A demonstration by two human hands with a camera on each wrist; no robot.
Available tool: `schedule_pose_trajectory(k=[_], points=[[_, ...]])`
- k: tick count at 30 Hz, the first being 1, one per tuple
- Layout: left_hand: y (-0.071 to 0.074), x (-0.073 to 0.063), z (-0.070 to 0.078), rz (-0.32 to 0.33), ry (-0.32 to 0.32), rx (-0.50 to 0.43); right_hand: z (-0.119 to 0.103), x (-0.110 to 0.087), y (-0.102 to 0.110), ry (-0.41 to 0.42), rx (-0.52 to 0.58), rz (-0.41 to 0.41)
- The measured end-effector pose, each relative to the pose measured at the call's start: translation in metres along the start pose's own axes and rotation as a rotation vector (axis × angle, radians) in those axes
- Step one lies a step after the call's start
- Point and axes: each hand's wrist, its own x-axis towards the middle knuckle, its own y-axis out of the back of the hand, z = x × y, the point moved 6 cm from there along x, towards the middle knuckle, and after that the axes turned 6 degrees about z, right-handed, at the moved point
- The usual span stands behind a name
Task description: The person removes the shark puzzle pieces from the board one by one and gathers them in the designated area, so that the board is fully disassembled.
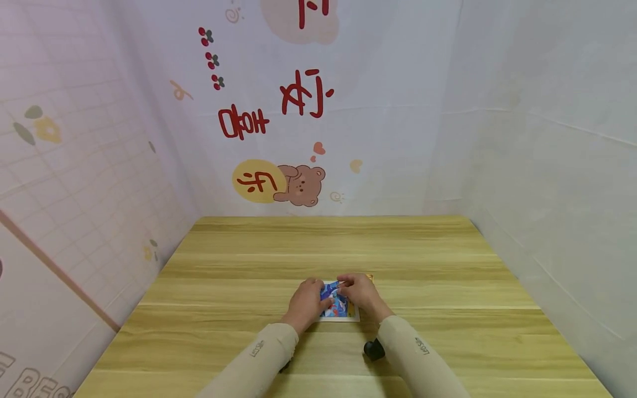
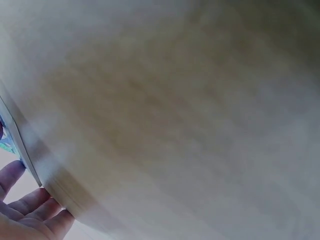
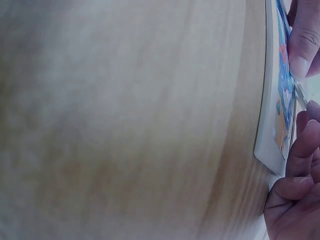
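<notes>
A small puzzle board (image 1: 334, 310) with a white border and a mostly blue picture lies flat on the wooden table. My left hand (image 1: 306, 301) rests at its left side, the thumb on the picture. In the left wrist view, this hand's fingers (image 2: 32, 202) reach down beside the board's edge. Over the board's right part, my right hand (image 1: 362, 292) pinches a thin, pale-edged puzzle piece (image 3: 300, 96), tilted up from the picture in the right wrist view. The right hand covers part of the board in the head view.
Just behind the right hand, a yellow-orange patterned corner (image 1: 370, 277) sticks out. The wooden table (image 1: 224, 265) meets a white printed cloth (image 1: 398, 166) at the back, with more cloth hanging at both sides. A black wrist camera (image 1: 374, 349) shows beside the right sleeve.
</notes>
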Motion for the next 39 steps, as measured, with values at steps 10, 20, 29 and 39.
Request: schedule_pose_trajectory(k=[10,20,29,39], points=[[0.001,0.001,-0.001,0.002,0.009,0.008,0.000,-0.001,-0.002,-0.020,0.018,0.010],[-0.001,0.000,-0.001,0.029,-0.011,0.054,-0.001,-0.001,-0.004,-0.009,0.006,0.012],[0.000,0.000,0.004,0.036,-0.026,0.060,0.001,-0.002,0.004,-0.004,0.152,0.051],[-0.001,0.000,0.003,0.008,0.008,0.057,0.007,0.003,0.022,-0.025,0.274,0.064]])
